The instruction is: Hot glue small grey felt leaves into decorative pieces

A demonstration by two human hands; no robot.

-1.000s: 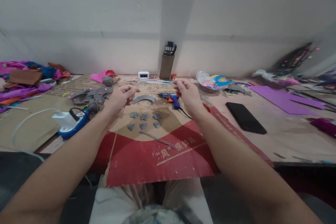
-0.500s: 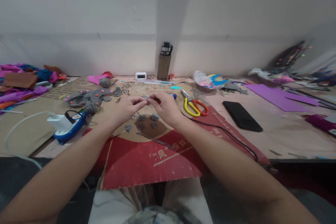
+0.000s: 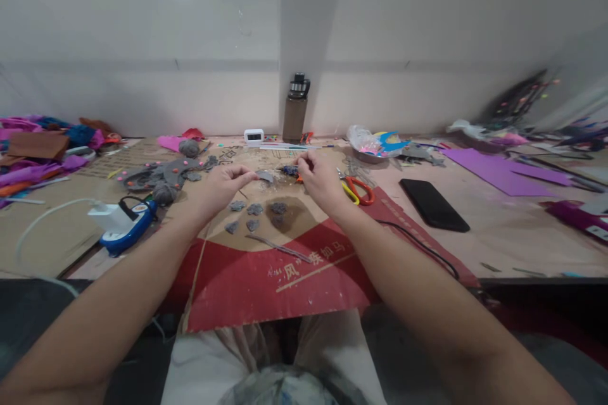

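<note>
Left hand (image 3: 228, 187) and right hand (image 3: 321, 182), fingers drawn narrow, flank mid-frame near grey cutouts (image 3: 255, 209); any grip is indiscernible.

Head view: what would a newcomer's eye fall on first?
Probably the red-printed cardboard in the middle, with small gray pieces lying on it. Next, perhaps the tall bottle standing before the pale wall, then the black phone right of the cardboard.

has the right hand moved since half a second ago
Yes: the right hand has moved rightward relative to the bottle, and its fingertips are now apart from those of the left hand.
</note>
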